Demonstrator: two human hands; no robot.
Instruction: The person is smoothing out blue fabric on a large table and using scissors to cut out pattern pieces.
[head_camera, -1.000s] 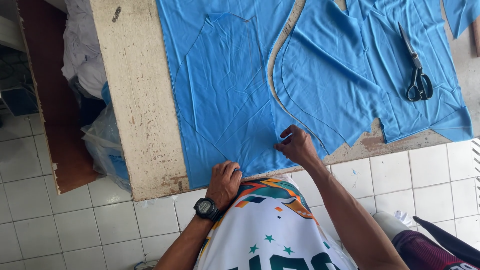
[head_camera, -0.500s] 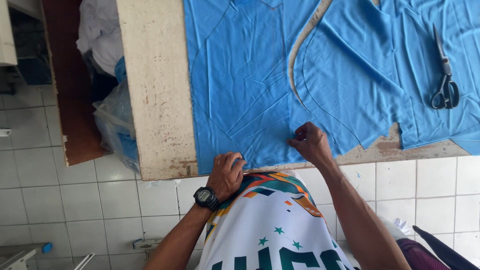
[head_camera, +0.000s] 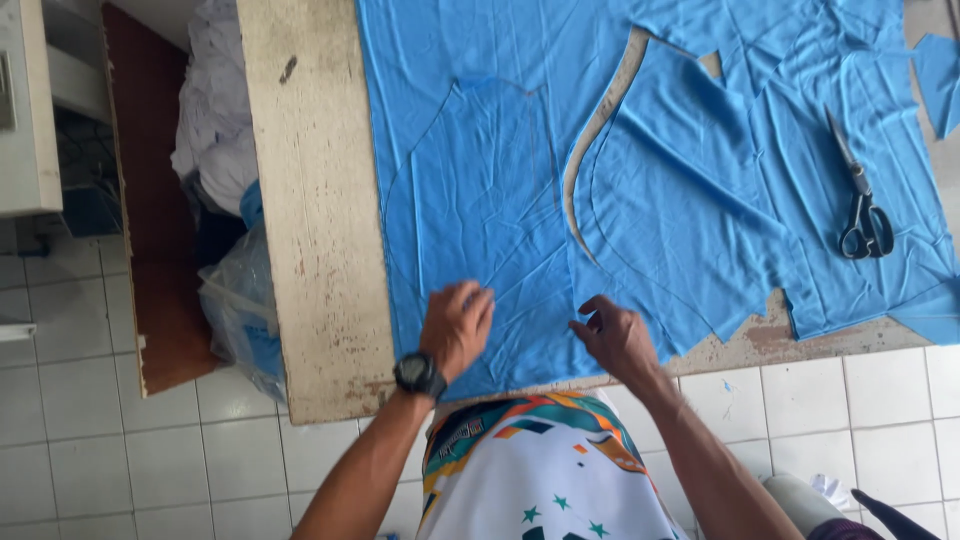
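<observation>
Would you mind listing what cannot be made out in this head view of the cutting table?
- Left hand: its palm lies on the blue fabric, so any grip is hidden.
- Right hand: blurred; whether the fingers pinch the fabric cannot be told.
- Fabric and table: cut off by the top edge.
- Scissors: blade tips too thin to see clearly.
- Plastic bag: contents unclear, partly behind the table.

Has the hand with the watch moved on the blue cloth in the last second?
Yes. The left hand has slid from the table's near edge farther onto the blue cloth, away from the person's body.
</observation>
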